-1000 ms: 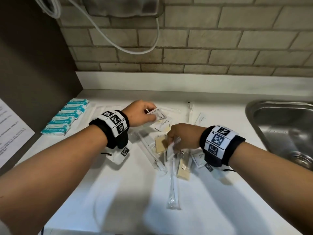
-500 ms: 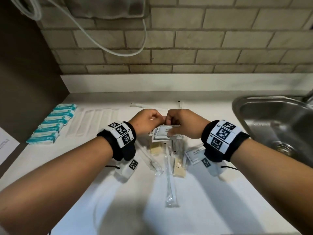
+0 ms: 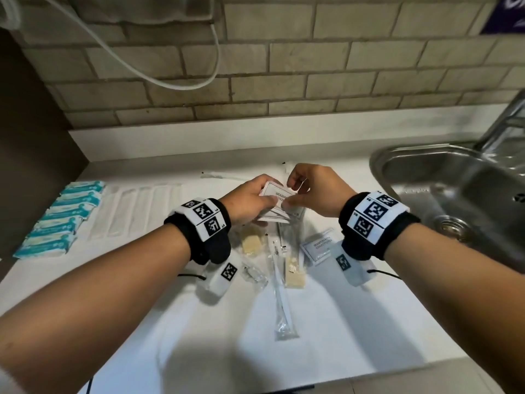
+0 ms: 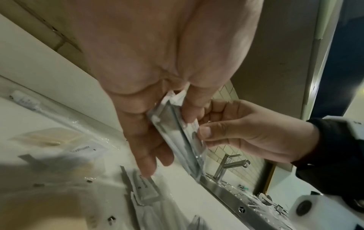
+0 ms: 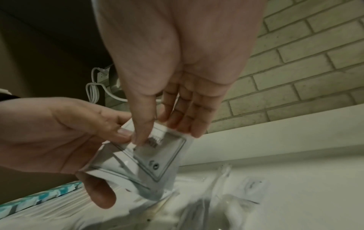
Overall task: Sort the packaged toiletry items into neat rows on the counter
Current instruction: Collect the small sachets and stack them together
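**2 hands on a small stack of shampoo sachets**

Head view: held above the white counter (image 3: 341, 322), a stack of flat shampoo sachets (image 3: 279, 199), gripped from the left by the left hand (image 3: 247, 201) and pinched at its right edge by the right hand (image 3: 315, 191), thumb on the printed face. Directly below the hands, a loose pile: 1 more shampoo sachet lying flat (image 3: 319, 245), 2 pale soap bars in clear wrap (image 3: 251, 243) and (image 3: 295, 273), and a long wrapped toothbrush (image 3: 281, 300) pointing toward the camera. Far left, a neat row of teal-and-white packets (image 3: 61, 217), with a row of long white sleeves (image 3: 136, 211) just beside it. To the right, a steel sink (image 3: 454, 191).

Left wrist view: same stack (image 4: 177, 137) seen edge-on, clamped between the left thumb and fingers (image 4: 145, 149), with the right hand (image 4: 246, 132) pinching its near edge, thumb pad pressed on top. Beneath, more wrapped items on the counter, blurred.

Right wrist view: top sachet face-on (image 5: 157, 155), bordered label readable only in part; right thumb and fingers (image 5: 187, 118) closed on its upper edge, left hand (image 5: 65, 140) gripping the stack from the left with the thumb on top. Teal packets at the lower left edge (image 5: 39, 197).
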A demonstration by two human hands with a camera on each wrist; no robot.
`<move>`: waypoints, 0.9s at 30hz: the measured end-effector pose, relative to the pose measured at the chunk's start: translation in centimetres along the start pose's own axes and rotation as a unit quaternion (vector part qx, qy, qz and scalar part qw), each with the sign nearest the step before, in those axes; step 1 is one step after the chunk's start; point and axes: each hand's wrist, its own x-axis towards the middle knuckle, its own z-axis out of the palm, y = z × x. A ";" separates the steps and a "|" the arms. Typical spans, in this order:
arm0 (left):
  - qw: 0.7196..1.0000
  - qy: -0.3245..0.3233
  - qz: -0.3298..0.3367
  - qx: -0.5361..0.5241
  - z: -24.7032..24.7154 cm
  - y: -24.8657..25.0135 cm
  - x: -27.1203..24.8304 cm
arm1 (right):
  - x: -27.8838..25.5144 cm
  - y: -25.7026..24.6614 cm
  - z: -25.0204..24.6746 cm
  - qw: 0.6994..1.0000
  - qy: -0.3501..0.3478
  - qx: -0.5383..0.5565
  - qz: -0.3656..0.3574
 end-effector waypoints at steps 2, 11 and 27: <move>1.000 0.023 0.007 0.019 0.4 0.2 0.2 | -0.6 1.1 0.0 0.999 -0.010 -0.031 0.018; 0.994 0.104 -0.015 -0.016 1.6 2.6 1.0 | -2.9 5.1 0.6 0.909 -0.292 -0.288 0.068; 0.983 0.164 -0.055 -0.059 2.0 0.7 -0.1 | -1.9 6.4 -0.4 0.903 -0.320 -0.288 0.003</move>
